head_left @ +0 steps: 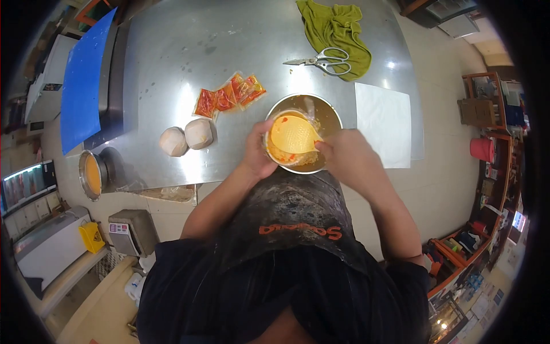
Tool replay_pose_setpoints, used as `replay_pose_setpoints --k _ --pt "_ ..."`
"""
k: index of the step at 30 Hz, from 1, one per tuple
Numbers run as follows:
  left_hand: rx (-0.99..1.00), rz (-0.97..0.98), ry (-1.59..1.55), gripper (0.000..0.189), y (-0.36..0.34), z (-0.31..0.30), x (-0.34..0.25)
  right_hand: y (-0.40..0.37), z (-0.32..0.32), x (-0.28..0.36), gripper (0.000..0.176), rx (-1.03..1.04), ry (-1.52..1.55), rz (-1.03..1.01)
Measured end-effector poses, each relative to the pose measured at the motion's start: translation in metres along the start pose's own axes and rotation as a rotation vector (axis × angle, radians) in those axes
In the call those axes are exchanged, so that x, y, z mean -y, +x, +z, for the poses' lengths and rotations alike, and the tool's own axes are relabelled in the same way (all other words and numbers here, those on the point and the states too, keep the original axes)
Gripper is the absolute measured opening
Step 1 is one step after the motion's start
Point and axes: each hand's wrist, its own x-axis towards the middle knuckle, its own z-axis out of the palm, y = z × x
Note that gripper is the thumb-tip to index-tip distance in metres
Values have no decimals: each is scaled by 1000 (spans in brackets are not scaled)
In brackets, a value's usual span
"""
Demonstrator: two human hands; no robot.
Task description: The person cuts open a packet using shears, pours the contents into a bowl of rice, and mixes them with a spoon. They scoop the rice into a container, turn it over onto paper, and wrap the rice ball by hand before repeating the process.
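At centre frame, the left hand [258, 150] is curled closed around a small round tub of orange food [279, 156], which sits inside the round steel bowl [331, 114]. The right hand [350, 156] grips a yellow dimpled plastic paddle [292, 135], which lies across the tub. Steel scissors [323, 60] rest on a green cloth [335, 28] above.

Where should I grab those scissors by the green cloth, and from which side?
Take the scissors by the handle loops, probably coming from the right. They lie flat, loops on the green cloth and blades pointing left over the steel table, so that side keeps fingers off the edges. The right hand is nearer but holds a yellow scoop.
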Motion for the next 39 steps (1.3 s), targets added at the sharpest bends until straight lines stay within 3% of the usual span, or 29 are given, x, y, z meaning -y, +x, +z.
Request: replay_pose_setpoints --k 2,6,7,10,13,21,28,32,35,38,39 --pt "-1 92 -105 64 -5 -7 -8 0 -8 -20 26 -97 16 -92" --pt "-84 213 -173 65 -16 -23 -27 13 -17 -23 20 -8 -331 155" --pt "-106 199 -192 67 -20 -22 -30 14 1 -28 18 -87 -375 80" --pt "-113 220 -81 68 -25 -28 -32 26 55 -33 17 78 -510 139" --pt "-189 201 -116 68 -28 -39 -27 26 68 -35 18 143 -332 78" --pt "-169 225 -137 69 -33 -42 -22 54 87 -66 24 172 153 -13" --pt "-101 323 -186 68 -30 -26 -28 34 56 -99 28 94 390 14" --pt "-99 286 -189 64 -15 -15 -32 9 -2 -92 29 51 422 80" --pt "-50 217 -246 60 -1 2 -23 -7 -42 -65 25 -5 348 85" --pt "21 82 -282 58 9 23 -11 -18 -29 -31 18 -385 -122 -155" --pt "34 37 -311 58 11 32 -8 -26 -19 -12 17 -322 -287 -121"
